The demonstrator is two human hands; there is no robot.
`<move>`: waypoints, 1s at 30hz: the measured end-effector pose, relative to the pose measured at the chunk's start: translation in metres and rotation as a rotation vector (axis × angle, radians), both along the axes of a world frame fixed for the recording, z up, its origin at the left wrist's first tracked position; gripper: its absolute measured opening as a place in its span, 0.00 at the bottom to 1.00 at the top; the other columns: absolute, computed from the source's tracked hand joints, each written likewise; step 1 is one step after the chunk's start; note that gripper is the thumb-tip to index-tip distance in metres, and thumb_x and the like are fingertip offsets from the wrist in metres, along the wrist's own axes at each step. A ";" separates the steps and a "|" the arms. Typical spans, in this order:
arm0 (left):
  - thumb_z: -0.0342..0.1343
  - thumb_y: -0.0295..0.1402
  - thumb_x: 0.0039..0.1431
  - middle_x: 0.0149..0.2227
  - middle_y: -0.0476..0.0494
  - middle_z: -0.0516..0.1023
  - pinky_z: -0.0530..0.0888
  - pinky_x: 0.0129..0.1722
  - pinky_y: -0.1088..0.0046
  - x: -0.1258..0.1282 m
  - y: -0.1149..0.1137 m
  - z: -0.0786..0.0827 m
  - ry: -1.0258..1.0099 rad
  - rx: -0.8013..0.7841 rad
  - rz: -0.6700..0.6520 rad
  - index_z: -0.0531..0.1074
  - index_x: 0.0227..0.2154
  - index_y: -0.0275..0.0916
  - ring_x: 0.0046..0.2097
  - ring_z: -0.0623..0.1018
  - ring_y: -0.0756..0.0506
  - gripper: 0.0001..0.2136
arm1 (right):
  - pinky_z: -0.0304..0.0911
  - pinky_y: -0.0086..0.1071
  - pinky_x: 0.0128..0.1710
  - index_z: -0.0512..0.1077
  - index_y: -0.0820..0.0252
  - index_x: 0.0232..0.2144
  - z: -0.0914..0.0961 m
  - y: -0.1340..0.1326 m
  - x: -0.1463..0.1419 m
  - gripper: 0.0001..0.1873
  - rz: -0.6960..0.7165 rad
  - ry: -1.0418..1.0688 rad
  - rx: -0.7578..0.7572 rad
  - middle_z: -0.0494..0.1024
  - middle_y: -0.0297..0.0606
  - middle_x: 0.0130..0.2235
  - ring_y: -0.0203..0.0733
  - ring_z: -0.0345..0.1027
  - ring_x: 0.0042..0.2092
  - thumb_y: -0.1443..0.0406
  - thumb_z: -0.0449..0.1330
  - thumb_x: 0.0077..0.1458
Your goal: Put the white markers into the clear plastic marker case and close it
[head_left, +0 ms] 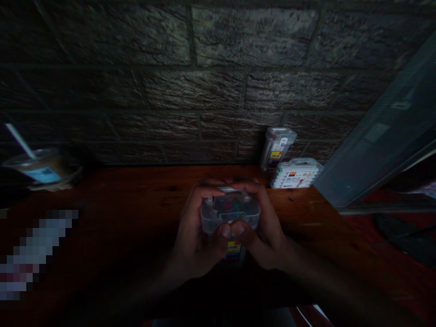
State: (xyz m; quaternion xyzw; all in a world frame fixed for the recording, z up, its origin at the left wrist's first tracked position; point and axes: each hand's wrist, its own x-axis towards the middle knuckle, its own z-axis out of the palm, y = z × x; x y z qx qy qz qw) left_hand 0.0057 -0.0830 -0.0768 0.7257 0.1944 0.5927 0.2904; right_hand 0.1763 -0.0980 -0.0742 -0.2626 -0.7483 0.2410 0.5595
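Note:
Both my hands grip a clear plastic box of coloured markers (pixel 230 211) held upright over a dark wooden table (pixel 136 200). My left hand (pixel 196 236) wraps the box's left side, its thumb pressed on the front edge of the lid. My right hand (pixel 262 231) wraps the right side, its thumb beside the other thumb. Fingers of both hands curl over the far edge of the box. A coloured label shows below the thumbs.
Two more marker boxes stand at the back by the brick wall: one upright (pixel 277 147), one lying flat (pixel 296 173). A drink cup with a straw (pixel 42 170) sits far left. A leaning translucent panel (pixel 378 150) fills the right side.

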 end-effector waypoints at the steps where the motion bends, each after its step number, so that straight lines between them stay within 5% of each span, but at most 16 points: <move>1: 0.60 0.43 0.65 0.51 0.39 0.73 0.77 0.48 0.57 -0.001 0.000 -0.001 0.002 0.005 0.000 0.68 0.52 0.45 0.52 0.74 0.39 0.16 | 0.72 0.52 0.55 0.61 0.48 0.61 0.000 0.000 0.000 0.29 0.002 -0.005 0.008 0.70 0.44 0.58 0.55 0.69 0.58 0.61 0.64 0.60; 22: 0.59 0.42 0.65 0.53 0.38 0.72 0.75 0.50 0.58 -0.003 0.004 -0.005 0.004 0.031 -0.042 0.68 0.53 0.44 0.54 0.73 0.38 0.17 | 0.68 0.54 0.58 0.58 0.47 0.63 -0.003 0.006 0.003 0.33 0.018 -0.038 0.066 0.68 0.44 0.60 0.56 0.66 0.61 0.59 0.65 0.60; 30: 0.60 0.44 0.66 0.53 0.40 0.72 0.76 0.50 0.60 0.002 -0.005 0.002 -0.067 -0.046 -0.040 0.70 0.50 0.45 0.54 0.74 0.40 0.14 | 0.74 0.46 0.46 0.63 0.49 0.60 0.000 -0.005 -0.006 0.28 -0.020 0.064 -0.021 0.71 0.42 0.53 0.52 0.72 0.50 0.59 0.64 0.60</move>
